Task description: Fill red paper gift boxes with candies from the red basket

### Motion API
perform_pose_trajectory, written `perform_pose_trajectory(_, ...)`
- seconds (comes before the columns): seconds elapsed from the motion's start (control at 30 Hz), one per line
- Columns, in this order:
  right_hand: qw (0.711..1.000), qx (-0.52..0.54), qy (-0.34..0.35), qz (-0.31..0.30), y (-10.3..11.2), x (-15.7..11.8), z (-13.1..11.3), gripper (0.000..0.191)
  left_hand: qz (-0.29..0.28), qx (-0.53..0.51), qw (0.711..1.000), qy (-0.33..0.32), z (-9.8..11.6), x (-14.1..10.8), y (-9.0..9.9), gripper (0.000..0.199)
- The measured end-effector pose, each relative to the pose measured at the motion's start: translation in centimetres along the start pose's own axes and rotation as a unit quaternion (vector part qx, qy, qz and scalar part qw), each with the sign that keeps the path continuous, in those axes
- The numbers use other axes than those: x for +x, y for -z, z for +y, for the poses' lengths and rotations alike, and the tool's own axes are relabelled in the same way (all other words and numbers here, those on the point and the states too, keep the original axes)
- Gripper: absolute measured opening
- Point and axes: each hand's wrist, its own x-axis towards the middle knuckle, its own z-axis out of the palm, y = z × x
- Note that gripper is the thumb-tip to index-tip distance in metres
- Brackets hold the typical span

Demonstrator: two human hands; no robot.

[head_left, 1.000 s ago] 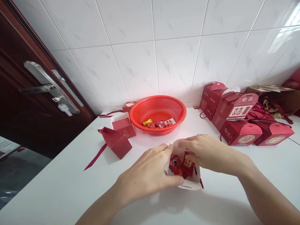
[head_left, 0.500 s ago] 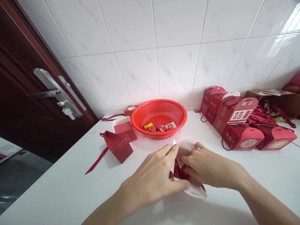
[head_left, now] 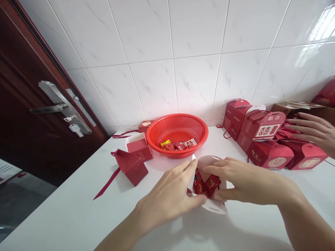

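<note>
Between my hands stands an open red gift box [head_left: 214, 208], its pale inner flaps raised and folded outward. Red wrapped candies [head_left: 211, 183] lie inside it. My left hand [head_left: 174, 190] is closed on the left side of the box, thumb along the near edge and fingers at the far left corner. My right hand [head_left: 242, 179] grips the right side, with its fingers over the far edge and the thumb at the near right. The box's right wall is partly hidden behind that hand.
Behind the box sits a red plastic basket [head_left: 178, 155] with a few wrapped sweets. Two open red boxes [head_left: 134, 170] stand left of it. Finished-looking red boxes [head_left: 270, 155] are stacked at right. Another person's hand [head_left: 314, 130] reaches over them, near a brown carton [head_left: 318, 111].
My right hand has drawn its fingers out of the box onto its right side, uncovering the candies. Another person's hand has come in from the right.
</note>
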Motion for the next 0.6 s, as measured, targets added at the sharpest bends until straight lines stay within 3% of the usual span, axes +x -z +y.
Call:
perform_pose_trajectory(0.17,0.999,0.033,-0.019,-0.014,0.8,-0.7,1.3,0.054,-0.029,0.004,0.999,0.017,-0.7,0.9,0.2,0.058)
perform_pose_trajectory(0.3,0.999,0.04,-0.029,-0.018,1.6,-0.8,1.9,0.059,-0.045,0.0,0.999,0.03,-1.0,1.4,0.3,0.047)
perform_pose_trajectory(0.6,0.994,0.03,-0.1,-0.044,2.2,-0.4,3.4,0.072,-0.038,0.009,0.999,0.037,-1.4,1.5,0.3,0.06)
